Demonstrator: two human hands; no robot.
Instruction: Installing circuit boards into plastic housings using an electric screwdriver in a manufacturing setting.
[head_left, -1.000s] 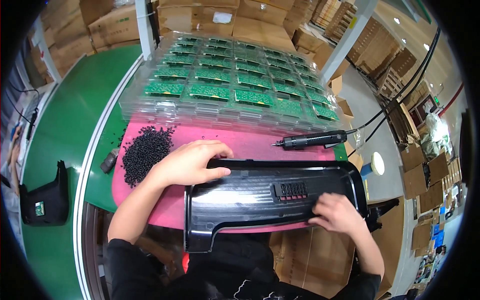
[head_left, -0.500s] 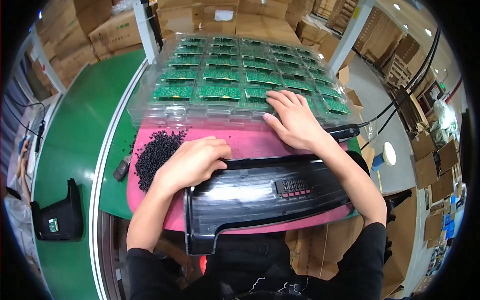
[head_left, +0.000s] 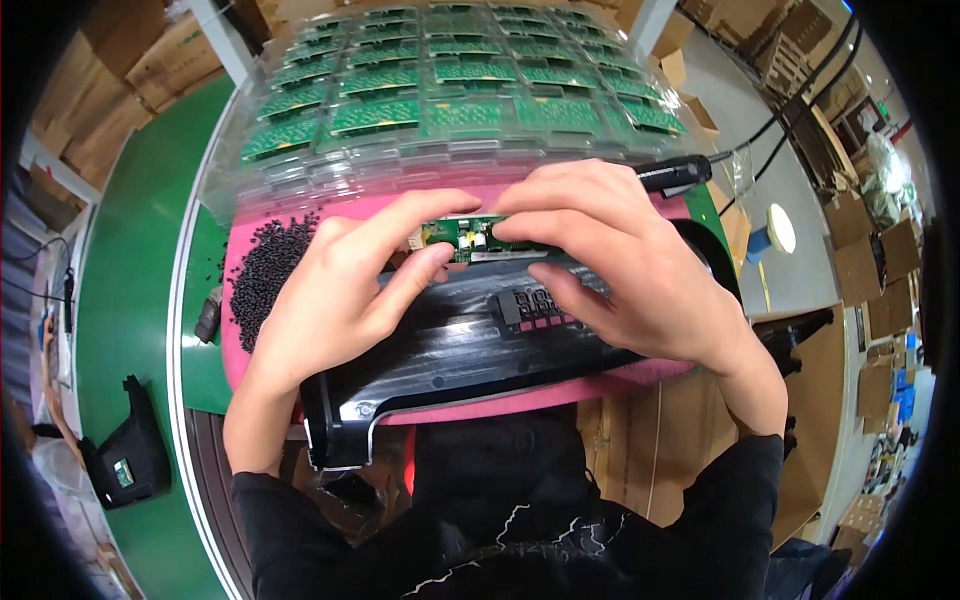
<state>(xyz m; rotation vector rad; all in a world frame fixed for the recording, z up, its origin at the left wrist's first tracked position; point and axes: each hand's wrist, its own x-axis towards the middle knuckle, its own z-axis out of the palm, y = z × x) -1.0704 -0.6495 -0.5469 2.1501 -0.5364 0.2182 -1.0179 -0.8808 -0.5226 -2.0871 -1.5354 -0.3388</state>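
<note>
Fingertips of both hands met on a small green circuit board (head_left: pixel 462 236), which sat at the far edge of a long black plastic panel (head_left: pixel 470 345). Left hand (head_left: pixel 335 300) had its index finger stretched long across the top of the board and its thumb pressed up from below, so the board was pinched lightly between them; other fingers curled loose under the palm. Right hand (head_left: pixel 620 270) came in from the other side, fingers bent and closed down onto the board's right end, thumb reaching onto the panel near a block of small pink-red buttons (head_left: pixel 535 305). Both wrists were angled inward, forearms in dark sleeves rising from the lower edge. Panel lay across a pink mat (head_left: pixel 255 360), its near left corner hanging past the mat's edge. A heap of small black pellets (head_left: pixel 265 270) lay on the mat just left of the left hand. Behind the hands stood stacked clear trays (head_left: pixel 450 100) full of green boards. A black electric screwdriver (head_left: pixel 675 175) lay just beyond the right hand's knuckles. Green bench (head_left: pixel 130 270) ran off left, a black part (head_left: pixel 125 455) on it.
</note>
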